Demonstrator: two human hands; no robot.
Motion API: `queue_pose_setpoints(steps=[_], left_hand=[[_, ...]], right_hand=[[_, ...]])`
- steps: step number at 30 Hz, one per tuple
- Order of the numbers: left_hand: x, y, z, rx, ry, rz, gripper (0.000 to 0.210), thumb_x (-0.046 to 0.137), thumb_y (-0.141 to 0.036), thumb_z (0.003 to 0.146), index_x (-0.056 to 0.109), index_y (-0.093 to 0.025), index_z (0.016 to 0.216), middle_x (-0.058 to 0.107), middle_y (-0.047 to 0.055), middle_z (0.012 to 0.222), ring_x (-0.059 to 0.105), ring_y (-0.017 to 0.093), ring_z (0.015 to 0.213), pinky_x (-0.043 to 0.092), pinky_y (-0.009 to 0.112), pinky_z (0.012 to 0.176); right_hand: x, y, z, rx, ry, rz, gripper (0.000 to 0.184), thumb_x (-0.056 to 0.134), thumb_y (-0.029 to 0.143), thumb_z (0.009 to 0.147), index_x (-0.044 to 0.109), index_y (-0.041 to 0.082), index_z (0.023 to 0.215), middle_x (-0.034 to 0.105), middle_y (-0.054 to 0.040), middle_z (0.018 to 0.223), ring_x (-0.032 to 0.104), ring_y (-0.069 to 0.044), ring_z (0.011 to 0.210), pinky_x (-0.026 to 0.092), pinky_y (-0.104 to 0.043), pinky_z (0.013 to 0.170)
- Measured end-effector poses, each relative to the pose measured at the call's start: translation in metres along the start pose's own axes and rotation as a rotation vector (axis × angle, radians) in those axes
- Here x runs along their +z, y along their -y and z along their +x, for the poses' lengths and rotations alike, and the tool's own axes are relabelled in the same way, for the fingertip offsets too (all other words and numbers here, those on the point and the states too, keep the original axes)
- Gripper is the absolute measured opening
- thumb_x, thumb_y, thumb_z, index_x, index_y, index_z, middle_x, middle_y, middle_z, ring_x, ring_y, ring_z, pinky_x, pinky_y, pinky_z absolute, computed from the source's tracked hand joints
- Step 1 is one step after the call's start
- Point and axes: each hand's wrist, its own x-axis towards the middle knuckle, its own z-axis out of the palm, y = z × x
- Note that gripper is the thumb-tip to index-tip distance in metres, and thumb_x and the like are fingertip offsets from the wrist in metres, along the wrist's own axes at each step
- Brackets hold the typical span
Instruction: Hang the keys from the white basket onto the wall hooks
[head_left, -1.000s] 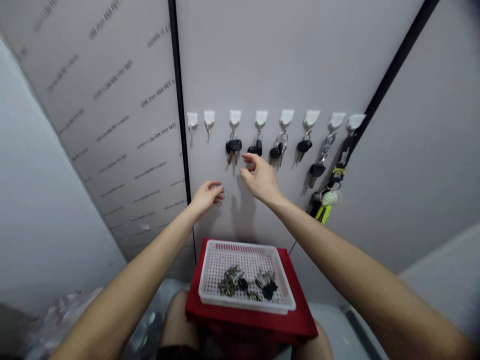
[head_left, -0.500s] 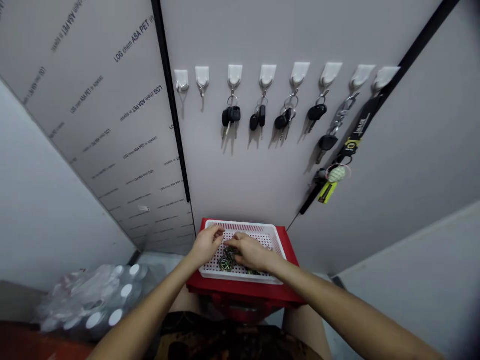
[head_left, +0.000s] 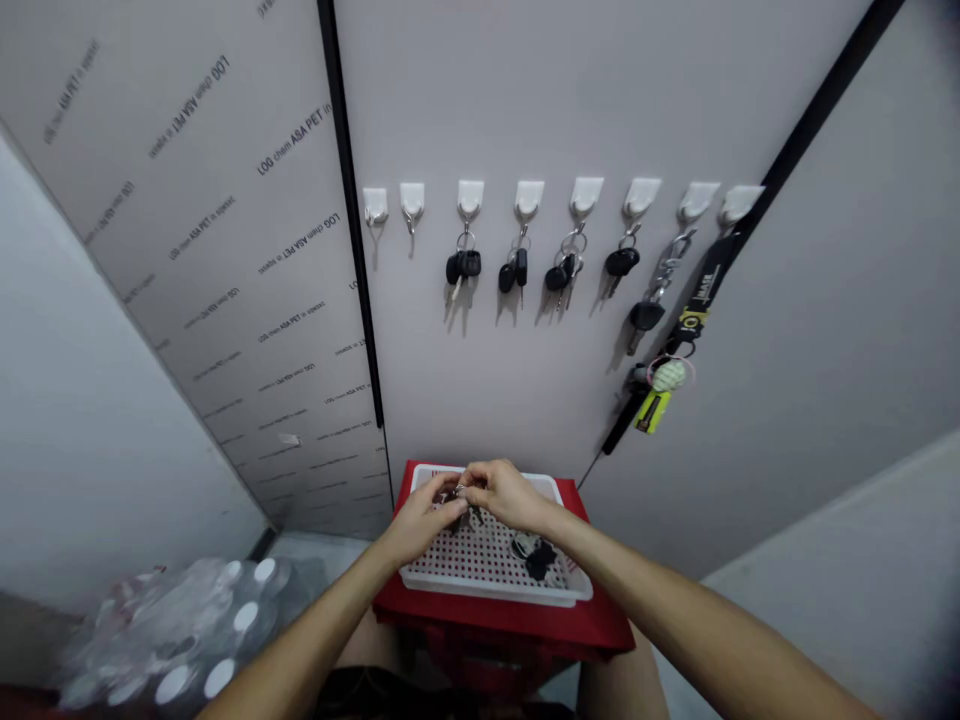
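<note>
Whereas half a second earlier both hands were lowered into the basket, a key bunch [head_left: 477, 514] is now held up between them, seemingly just above the far left part of the basket [head_left: 487, 591]. The bunch is gripped at its ring end by the closed fingers of the right hand [head_left: 508, 496], while the fingers of the left hand [head_left: 421, 522] are closed on its near side; its exact outline is partly hidden by them. By this change one bunch is separated from the basket's contents, and handling at the ring can be judged to be under way. A second group of keys [head_left: 537, 556] is left lying in the right part of the basket. By a red stand [head_left: 517, 628] the basket is supported from beneath. Beyond the basket, on the wall panel [head_left: 487, 390], a row of white hooks [head_left: 529, 197] is mounted, from which hanging keys [head_left: 514, 270] and, to the basket's right, a black lanyard [head_left: 705, 285] are suspended. To the basket's left, wrapped bottles [head_left: 245, 616] are seen.
</note>
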Motion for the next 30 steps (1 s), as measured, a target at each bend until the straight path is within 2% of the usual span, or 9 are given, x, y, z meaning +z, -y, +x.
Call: queue_pose_setpoints(steps=[4, 7, 9, 14, 17, 20, 22, 27, 30], left_hand=[[-0.001, -0.015, 0.01, -0.05, -0.109, -0.129, 0.015, 0.045, -0.023, 0.064, 0.049, -0.013, 0.075, 0.053, 0.002, 0.072, 0.048, 0.011, 0.07, 0.037, 0.023, 0.066], [-0.012, -0.032, 0.019, -0.063, -0.191, -0.13, 0.015, 0.043, -0.027, 0.064, 0.047, -0.013, 0.06, 0.046, -0.003, 0.055, 0.043, 0.008, 0.054, 0.035, 0.02, 0.054], [-0.025, -0.045, 0.024, -0.032, -0.198, -0.089, 0.018, 0.042, -0.029, 0.064, 0.046, -0.013, 0.057, 0.042, -0.004, 0.05, 0.039, 0.007, 0.049, 0.032, 0.019, 0.05], [-0.055, -0.083, 0.035, 0.127, -0.234, 0.155, 0.017, 0.042, -0.028, 0.064, 0.048, -0.014, 0.055, 0.042, -0.004, 0.053, 0.038, 0.007, 0.054, 0.03, 0.018, 0.052], [-0.068, -0.108, 0.042, 0.196, -0.311, 0.224, 0.016, 0.043, -0.028, 0.064, 0.049, -0.014, 0.056, 0.044, -0.003, 0.056, 0.04, 0.008, 0.057, 0.031, 0.019, 0.055], [-0.078, -0.131, 0.052, 0.22, -0.444, 0.174, 0.016, 0.045, -0.029, 0.062, 0.049, -0.015, 0.057, 0.045, -0.004, 0.054, 0.04, 0.008, 0.055, 0.032, 0.019, 0.054], [-0.085, -0.144, 0.062, 0.247, -0.532, 0.097, 0.017, 0.045, -0.031, 0.061, 0.049, -0.015, 0.059, 0.044, -0.004, 0.053, 0.04, 0.008, 0.052, 0.032, 0.019, 0.051], [-0.105, -0.168, 0.092, 0.317, -0.729, -0.063, 0.018, 0.048, -0.032, 0.058, 0.047, -0.014, 0.054, 0.043, -0.005, 0.048, 0.038, 0.006, 0.046, 0.031, 0.018, 0.047], [-0.114, -0.179, 0.11, 0.279, -0.806, -0.118, 0.019, 0.048, -0.032, 0.057, 0.044, -0.015, 0.05, 0.041, -0.006, 0.044, 0.036, 0.005, 0.041, 0.029, 0.018, 0.044]], right_hand=[[-0.016, 0.02, 0.009, 0.016, -0.067, 0.168, 0.013, 0.045, 0.025, 0.063, 0.05, 0.012, 0.064, 0.045, 0.0033, 0.051, 0.037, -0.005, 0.045, 0.03, -0.017, 0.044], [-0.028, 0.032, 0.017, 0.006, -0.107, 0.21, 0.012, 0.045, 0.023, 0.063, 0.049, 0.013, 0.067, 0.046, 0.0032, 0.053, 0.038, -0.005, 0.045, 0.031, -0.017, 0.045], [-0.037, 0.041, 0.022, 0.007, -0.121, 0.188, 0.013, 0.045, 0.023, 0.062, 0.05, 0.013, 0.068, 0.047, 0.0033, 0.053, 0.038, -0.005, 0.045, 0.031, -0.017, 0.044], [-0.06, 0.07, 0.031, -0.056, -0.15, -0.007, 0.015, 0.046, 0.026, 0.062, 0.053, 0.013, 0.059, 0.046, 0.0035, 0.048, 0.037, -0.005, 0.044, 0.029, -0.017, 0.043], [-0.073, 0.093, 0.038, -0.152, -0.294, -0.042, 0.014, 0.046, 0.025, 0.062, 0.053, 0.013, 0.06, 0.048, 0.0027, 0.05, 0.039, -0.006, 0.046, 0.031, -0.017, 0.045], [-0.085, 0.117, 0.05, -0.256, -0.55, -0.068, 0.011, 0.047, 0.023, 0.061, 0.053, 0.013, 0.06, 0.049, 0.0016, 0.052, 0.042, -0.006, 0.048, 0.034, -0.018, 0.047], [-0.094, 0.132, 0.062, -0.318, -0.663, -0.058, 0.009, 0.048, 0.022, 0.061, 0.052, 0.014, 0.061, 0.05, 0.0014, 0.052, 0.044, -0.007, 0.047, 0.036, -0.019, 0.048], [-0.115, 0.161, 0.095, -0.351, -0.658, 0.161, 0.013, 0.045, 0.019, 0.062, 0.05, 0.013, 0.072, 0.051, 0.0019, 0.053, 0.048, -0.006, 0.043, 0.041, -0.019, 0.044], [-0.126, 0.172, 0.113, -0.341, -0.697, 0.149, 0.013, 0.043, 0.015, 0.062, 0.051, 0.012, 0.072, 0.052, 0.0011, 0.056, 0.048, -0.006, 0.042, 0.042, -0.019, 0.044]])
